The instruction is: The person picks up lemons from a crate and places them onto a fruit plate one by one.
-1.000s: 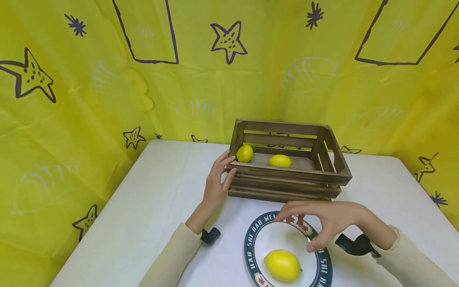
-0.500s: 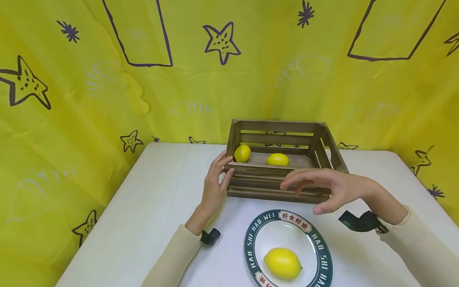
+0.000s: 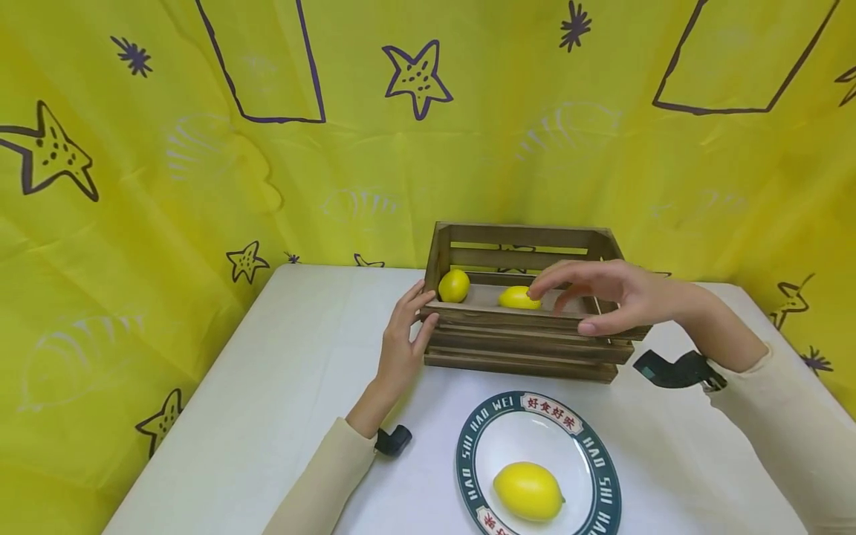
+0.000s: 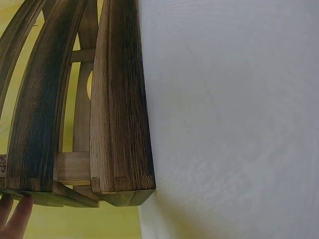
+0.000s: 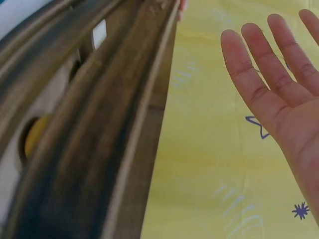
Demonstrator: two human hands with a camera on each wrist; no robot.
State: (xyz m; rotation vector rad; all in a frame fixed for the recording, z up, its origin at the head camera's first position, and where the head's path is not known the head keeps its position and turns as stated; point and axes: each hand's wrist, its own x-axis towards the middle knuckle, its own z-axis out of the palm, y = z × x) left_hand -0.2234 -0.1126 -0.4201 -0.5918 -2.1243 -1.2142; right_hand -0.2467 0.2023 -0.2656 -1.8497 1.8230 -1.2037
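Observation:
In the head view, a brown slatted wooden crate (image 3: 528, 345) stands at the back of the table. Two yellow lemons lie inside it: one lemon (image 3: 454, 286) in the left corner, another lemon (image 3: 518, 297) near the middle. My left hand (image 3: 400, 345) rests against the crate's front left corner, thumb at the front slats; its fingertips (image 4: 20, 211) reach the slat ends in the left wrist view. My right hand (image 3: 618, 293) hovers over the crate's front right, fingers spread from the thumb and holding nothing. Its fingertips overlap the middle lemon in the head view.
A white plate with a green lettered rim (image 3: 491, 405) sits on the table in front of the crate. A larger-looking lemon (image 3: 528, 491) lies on it. A yellow patterned curtain (image 3: 361, 148) hangs behind the white tabletop (image 3: 294, 386).
My right hand has risen and moved forward from above the plate to above the crate's front edge. The left hand has stayed at the crate's corner. The lemons have not moved.

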